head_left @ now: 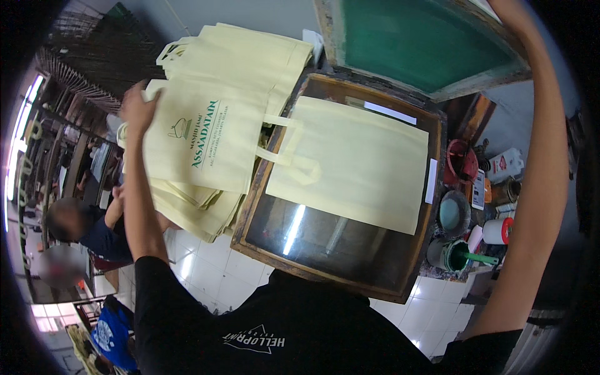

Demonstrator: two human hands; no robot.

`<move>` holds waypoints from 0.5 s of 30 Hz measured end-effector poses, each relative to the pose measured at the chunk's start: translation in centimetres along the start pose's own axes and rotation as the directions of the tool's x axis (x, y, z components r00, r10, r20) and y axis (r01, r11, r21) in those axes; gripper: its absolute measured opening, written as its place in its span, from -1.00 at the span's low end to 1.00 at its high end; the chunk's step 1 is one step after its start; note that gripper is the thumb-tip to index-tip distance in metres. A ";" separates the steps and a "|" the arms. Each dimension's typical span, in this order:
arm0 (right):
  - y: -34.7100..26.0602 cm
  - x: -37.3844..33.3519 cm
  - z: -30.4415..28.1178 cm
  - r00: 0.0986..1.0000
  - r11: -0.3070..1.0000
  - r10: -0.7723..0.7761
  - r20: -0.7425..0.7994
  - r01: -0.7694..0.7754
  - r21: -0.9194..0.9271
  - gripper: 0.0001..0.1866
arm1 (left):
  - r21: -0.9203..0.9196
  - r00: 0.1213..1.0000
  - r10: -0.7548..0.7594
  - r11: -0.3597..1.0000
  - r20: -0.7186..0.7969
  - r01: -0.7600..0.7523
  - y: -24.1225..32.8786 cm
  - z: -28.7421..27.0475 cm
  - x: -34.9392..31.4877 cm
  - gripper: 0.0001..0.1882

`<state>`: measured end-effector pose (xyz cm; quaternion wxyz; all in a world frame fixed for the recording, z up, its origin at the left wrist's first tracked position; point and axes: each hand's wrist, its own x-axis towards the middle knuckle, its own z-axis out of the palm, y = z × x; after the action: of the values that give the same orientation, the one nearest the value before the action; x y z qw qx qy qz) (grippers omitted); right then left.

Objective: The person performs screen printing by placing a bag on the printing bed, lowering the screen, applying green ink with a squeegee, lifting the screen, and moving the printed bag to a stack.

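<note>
Left hand (140, 107) pinches a printed cream bag (206, 134), right hand (514, 17) is at a green mesh screen (419, 40) (grip's unclear), plain bag (369, 165) flat on glass (312, 234) between them, and below the right one, a tub (465, 224) of pale stuff (449, 215) and a pot (436, 255) with a green-handled tool (481, 257).

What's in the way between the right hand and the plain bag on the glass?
The worn-framed rectangular green mesh screen: in this view, it stands tilted between the right hand and the plain pale-yellow fabric bag. Nothing visible lies over the bag's middle.
</note>
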<state>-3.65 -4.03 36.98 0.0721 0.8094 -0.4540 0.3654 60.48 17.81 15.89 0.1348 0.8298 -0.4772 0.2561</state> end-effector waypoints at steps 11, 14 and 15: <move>3.8 2.0 0.2 0.990 0.984 -0.141 0.006 0.141 -0.109 -0.54 | -0.804 0.660 0.697 0.546 0.279 -0.236 49.0 4.6 -18.6 -0.09; 4.6 2.9 0.7 0.972 0.957 -0.232 0.024 0.232 -0.176 -0.56 | -0.730 0.607 0.699 0.628 0.378 -0.270 55.2 4.4 -21.0 0.01; 4.7 3.4 1.0 0.959 0.935 -0.280 0.035 0.281 -0.218 -0.57 | -0.684 0.548 0.690 0.679 0.472 -0.267 56.4 4.6 -21.0 0.09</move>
<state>-5.71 -9.51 37.47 0.2123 0.8535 -0.3719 0.2971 4.61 2.12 -0.76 0.0901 0.6148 -0.7587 -0.1954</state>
